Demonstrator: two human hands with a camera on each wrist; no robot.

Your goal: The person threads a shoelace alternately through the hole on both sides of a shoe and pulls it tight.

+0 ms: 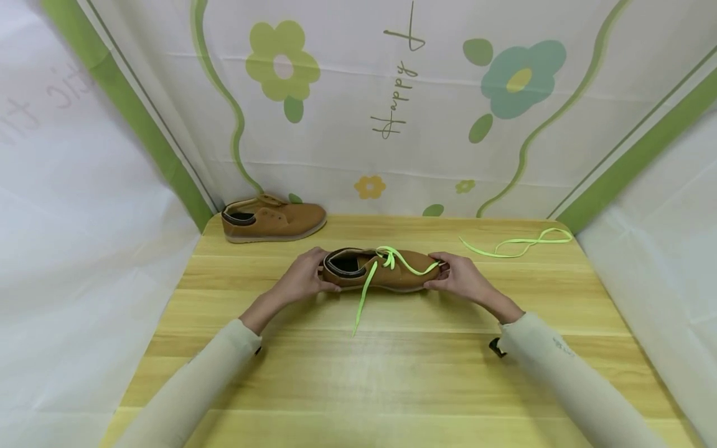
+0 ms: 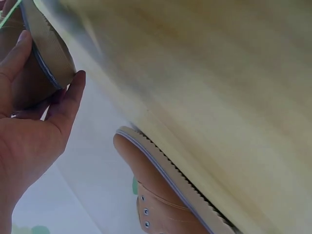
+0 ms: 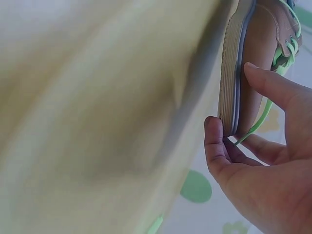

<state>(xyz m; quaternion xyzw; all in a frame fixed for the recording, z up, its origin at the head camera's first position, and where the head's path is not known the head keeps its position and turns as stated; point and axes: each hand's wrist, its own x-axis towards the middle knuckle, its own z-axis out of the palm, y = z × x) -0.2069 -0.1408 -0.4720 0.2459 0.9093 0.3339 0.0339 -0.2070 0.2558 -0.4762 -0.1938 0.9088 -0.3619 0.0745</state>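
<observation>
Gripping a brown shoe (image 1: 417,262) by its two ends, both hands are working near the middle of the wooden table (image 1: 358,386). The left hand (image 1: 301,275) is curling its thumb and fingers around the heel, while the right hand (image 1: 460,277) is pinching the toe between thumb and fingers. The shoe is lying crosswise in front of the person, its toe pointing right and its opening facing up; whether its sole is touching the wood is hard to tell. A bright green lace (image 1: 365,297) is crossing over the top of this shoe, one strand hanging down the near side toward the person, another running along the toe to the right hand's fingers; whether they are also pinching that strand cannot be told. Behind and to the left, a second brown shoe (image 1: 302,223) is standing on its sole near the table's back edge, its toe pointing right and its eyelets showing. Toward the right back corner, a loose green lace (image 1: 506,241) is lying in a loop. Pale sleeves (image 1: 196,379) are covering both forearms, and a white cloth (image 1: 336,143) printed with flowers is hanging behind the table.
</observation>
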